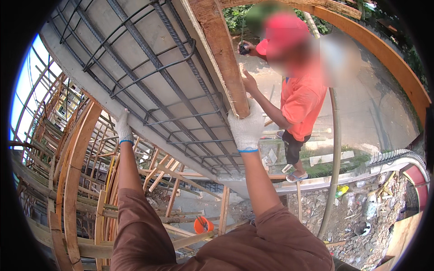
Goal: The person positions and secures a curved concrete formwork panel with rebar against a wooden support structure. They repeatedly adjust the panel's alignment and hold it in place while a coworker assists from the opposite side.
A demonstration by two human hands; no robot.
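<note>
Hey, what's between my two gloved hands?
Steel bars over a grey panel lie between your left hand and right hand, as the head view shows.

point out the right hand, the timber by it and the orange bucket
right hand (247, 131): head view, back of the glove
timber (226, 58): head view, middle of its broad face
orange bucket (200, 227): head view, its side

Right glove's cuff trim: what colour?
Blue trim on an off-white glove; clearest in the head view, the only one.
</note>
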